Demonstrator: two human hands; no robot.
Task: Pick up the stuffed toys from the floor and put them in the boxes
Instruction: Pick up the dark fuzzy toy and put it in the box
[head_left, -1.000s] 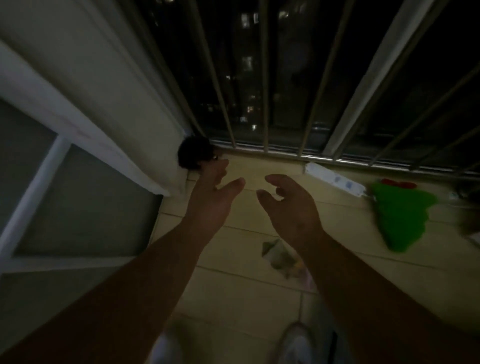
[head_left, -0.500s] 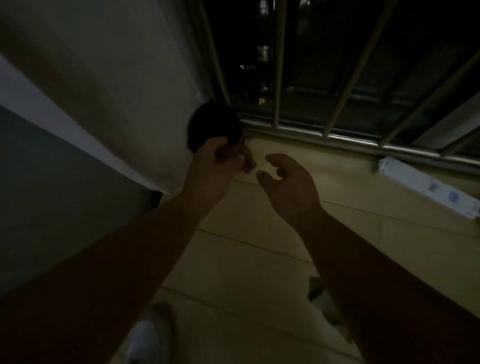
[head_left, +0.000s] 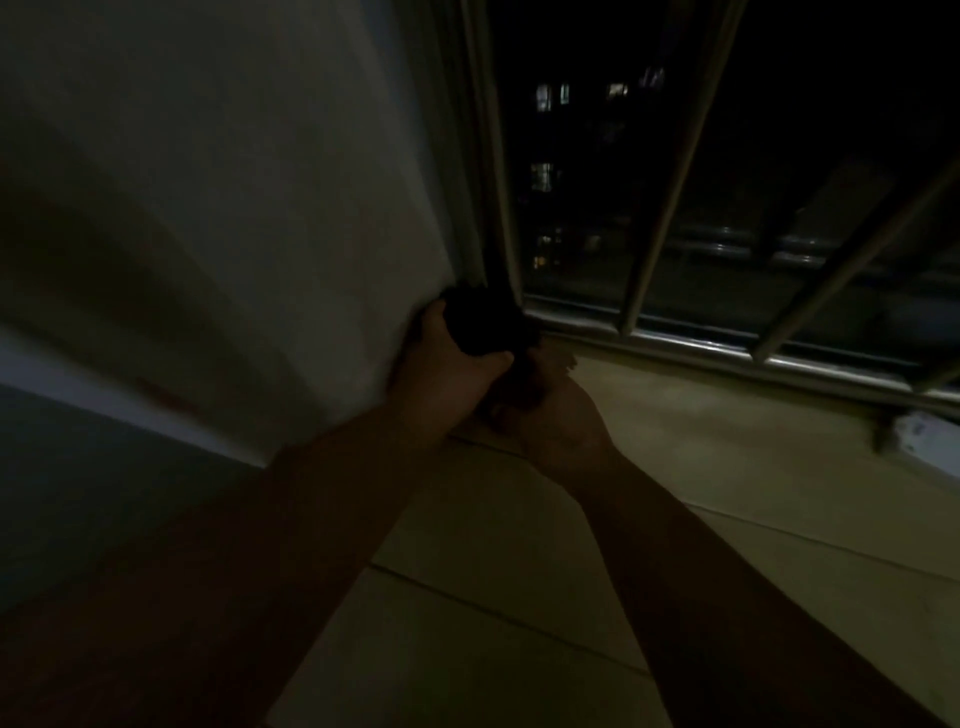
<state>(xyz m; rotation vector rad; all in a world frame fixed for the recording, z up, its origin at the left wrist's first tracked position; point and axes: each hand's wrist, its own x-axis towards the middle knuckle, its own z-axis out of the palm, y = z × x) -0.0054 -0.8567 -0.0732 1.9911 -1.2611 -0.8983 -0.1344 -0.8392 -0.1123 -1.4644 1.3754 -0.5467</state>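
A dark, rounded stuffed toy (head_left: 485, 319) sits in the floor corner where the white wall meets the window railing. My left hand (head_left: 447, 371) grips it, fingers curled over its left side and thumb across its front. My right hand (head_left: 558, 413) is pressed against the toy's lower right side, its fingers hidden under and behind the toy. The scene is very dim and the toy's details cannot be made out. No box is in view.
A white wall (head_left: 260, 208) fills the left. Metal window bars (head_left: 670, 171) and a bottom rail (head_left: 727, 353) run along the back. A white power strip (head_left: 930, 436) lies on the tiled floor (head_left: 519, 571) at the right edge.
Both hands have moved forward into the corner and closed on the dark toy. The view has swung left and closer; the green toy and the floor litter have left the frame.
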